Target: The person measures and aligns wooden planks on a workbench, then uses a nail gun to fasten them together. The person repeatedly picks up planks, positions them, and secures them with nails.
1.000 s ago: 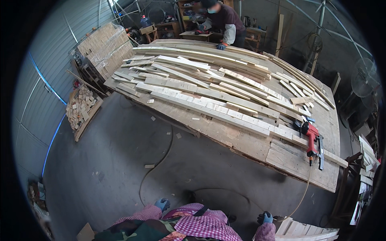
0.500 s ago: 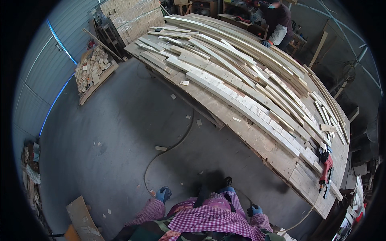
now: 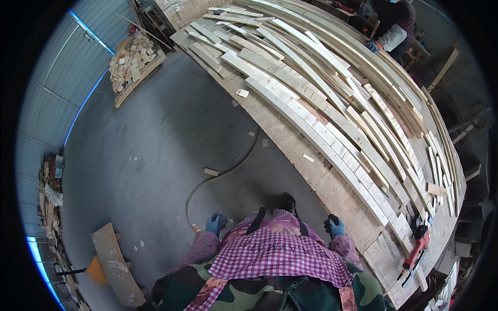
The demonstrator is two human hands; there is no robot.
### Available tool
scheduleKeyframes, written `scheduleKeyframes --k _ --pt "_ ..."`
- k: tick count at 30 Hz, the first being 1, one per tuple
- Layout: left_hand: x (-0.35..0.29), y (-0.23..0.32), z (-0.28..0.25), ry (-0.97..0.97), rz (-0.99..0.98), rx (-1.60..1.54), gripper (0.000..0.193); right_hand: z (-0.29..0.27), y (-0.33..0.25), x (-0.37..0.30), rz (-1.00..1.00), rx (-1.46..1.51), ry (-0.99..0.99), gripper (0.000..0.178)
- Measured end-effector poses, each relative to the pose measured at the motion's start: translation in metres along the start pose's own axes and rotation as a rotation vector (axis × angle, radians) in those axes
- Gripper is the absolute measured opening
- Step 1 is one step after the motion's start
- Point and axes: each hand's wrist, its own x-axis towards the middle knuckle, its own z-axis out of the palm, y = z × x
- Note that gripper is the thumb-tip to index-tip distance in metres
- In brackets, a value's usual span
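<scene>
My left hand [image 3: 216,223], in a blue glove with dark finger parts, hangs over the grey floor beside my body. Its fingers are loosely bent, and nothing shows in them. At the near edge of the large wooden table [image 3: 324,179], my right hand [image 3: 335,226] wears a matching glove. Its fingers are also loosely curled and appear to hold nothing; whether it touches the edge I cannot tell. Long pale wood strips [image 3: 316,132] lie in rows across the tabletop. A red and black nail gun [image 3: 416,254] rests on the table's right end, beyond my right hand.
A hose [image 3: 194,194] curves over the floor near a small wood offcut [image 3: 211,171]. Wood scraps fill a pallet [image 3: 136,81] at far left. A board [image 3: 118,264] lies lower left. Across the table, a co-worker's gloved hand [image 3: 372,46] is at the strips.
My body has come closer to the table, and the view has shifted with it. My right hand is now beside the table edge; before, it was over the floor. Both hands stay free of objects.
</scene>
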Motion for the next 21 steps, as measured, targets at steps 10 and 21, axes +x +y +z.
scheduleKeyframes --k 10,21 --pt "0.005 0.071 0.178 0.525 0.13 0.264 0.012 -0.015 -0.134 0.033 -0.535 -0.731 0.389 0.071" --pt "0.123 0.161 0.227 0.327 0.158 0.445 0.019 0.015 -0.217 0.087 -0.307 -0.985 0.376 0.095"
